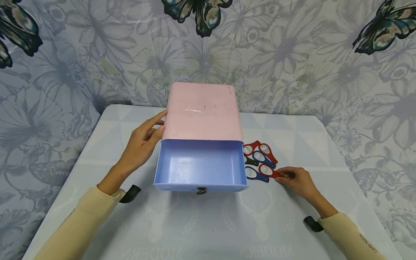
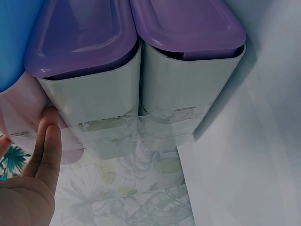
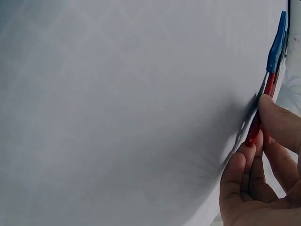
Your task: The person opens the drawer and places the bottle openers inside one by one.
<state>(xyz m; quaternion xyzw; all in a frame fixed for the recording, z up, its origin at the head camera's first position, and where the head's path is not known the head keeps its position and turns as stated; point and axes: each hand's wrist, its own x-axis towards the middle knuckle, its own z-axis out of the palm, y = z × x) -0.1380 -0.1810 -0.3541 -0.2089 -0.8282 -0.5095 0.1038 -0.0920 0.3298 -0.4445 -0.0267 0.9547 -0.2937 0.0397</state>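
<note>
A pink drawer unit (image 1: 201, 112) stands on the table with its blue top drawer (image 1: 201, 162) pulled out. My left hand (image 1: 139, 142) touches the unit's left side with extended fingers; the left wrist view shows those fingers (image 2: 51, 141) against the pink shell. At the unit's right lie several small round-headed things with short handles, resembling magnifying glasses: one blue (image 1: 256, 174), another blue (image 1: 264, 159), a red one (image 1: 269, 153). My right hand (image 1: 299, 182) pinches the handle of the nearest red magnifying glass (image 1: 269, 170) between thumb and fingers. Part of the group is hidden behind the drawer.
Lower tiers with purple drawers (image 2: 89, 33) and pale shells (image 2: 101, 103) show from the side, with clear tape across them. A small metal latch (image 1: 201, 190) sits on the blue drawer's front. Behind the patterned table (image 1: 208, 224) hangs flowered wall covering (image 1: 282, 54).
</note>
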